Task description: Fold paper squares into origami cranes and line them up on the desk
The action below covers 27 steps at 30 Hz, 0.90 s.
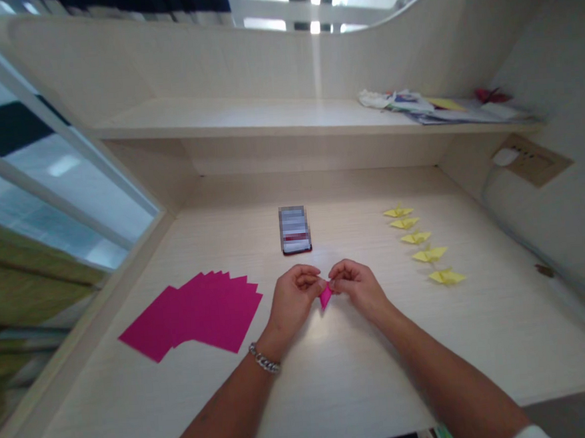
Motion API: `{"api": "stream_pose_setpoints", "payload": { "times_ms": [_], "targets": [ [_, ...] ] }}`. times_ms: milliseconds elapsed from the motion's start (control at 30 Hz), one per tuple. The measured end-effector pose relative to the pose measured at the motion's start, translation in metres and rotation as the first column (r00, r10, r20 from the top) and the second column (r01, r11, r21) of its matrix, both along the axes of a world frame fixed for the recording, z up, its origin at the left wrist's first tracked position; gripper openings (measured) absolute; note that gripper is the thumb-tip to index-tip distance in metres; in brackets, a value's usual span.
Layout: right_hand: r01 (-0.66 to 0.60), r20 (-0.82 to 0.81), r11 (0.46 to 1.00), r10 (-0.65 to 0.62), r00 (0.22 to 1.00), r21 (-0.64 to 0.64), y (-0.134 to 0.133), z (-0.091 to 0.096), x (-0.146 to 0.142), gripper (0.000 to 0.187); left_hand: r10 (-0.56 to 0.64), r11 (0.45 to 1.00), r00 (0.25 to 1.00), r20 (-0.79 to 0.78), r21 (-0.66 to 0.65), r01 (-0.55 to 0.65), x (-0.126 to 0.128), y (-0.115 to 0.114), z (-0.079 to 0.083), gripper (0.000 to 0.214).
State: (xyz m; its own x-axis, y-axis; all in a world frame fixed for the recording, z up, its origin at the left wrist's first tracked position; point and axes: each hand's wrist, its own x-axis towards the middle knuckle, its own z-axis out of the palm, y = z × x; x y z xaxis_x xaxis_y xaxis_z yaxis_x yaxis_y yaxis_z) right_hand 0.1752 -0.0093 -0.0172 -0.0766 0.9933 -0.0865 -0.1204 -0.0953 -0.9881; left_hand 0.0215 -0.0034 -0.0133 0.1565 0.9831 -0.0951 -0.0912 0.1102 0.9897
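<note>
Between my two hands, over the middle of the desk, is a small folded piece of pink paper (325, 298). My left hand (298, 295) pinches its upper left side between thumb and fingers, and a chain bracelet circles that wrist. From the other side my right hand (353, 285) grips the paper's top right, its fingertips almost meeting the left ones. The fingers cover the upper part of the paper, while a pointed end hangs below them. To the left lies a fan of square magenta paper sheets (209, 311), apart from my hands.
A phone (295, 231) lies just beyond my hands. Several folded yellow paper cranes (429, 255) stand in a row at the right. Papers (440, 110) lie on the shelf (245, 119) above. A plug and cable (506, 157) run along the right wall.
</note>
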Motion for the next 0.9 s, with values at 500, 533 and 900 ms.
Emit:
{"api": "stream_pose_setpoints", "payload": {
  "times_ms": [500, 533, 900],
  "targets": [
    [-0.051, 0.318, 0.994, 0.019, 0.948, 0.094, 0.001, -0.004, 0.007, 0.015, -0.135, 0.968, 0.934, -0.33, 0.157, 0.196, -0.002, -0.006, -0.006, 0.022],
    [-0.039, 0.338, 0.993, -0.001, 0.941, 0.11, 0.001, -0.004, 0.006, 0.015, -0.12, 0.966, 0.933, -0.339, 0.178, 0.189, -0.002, -0.006, -0.005, 0.022],
    [0.017, 0.32, 0.986, -0.07, 0.945, 0.168, -0.002, -0.005, -0.004, 0.018, 0.027, 0.963, 0.933, -0.36, 0.26, 0.073, 0.001, -0.007, -0.003, 0.02]
  ]
}}
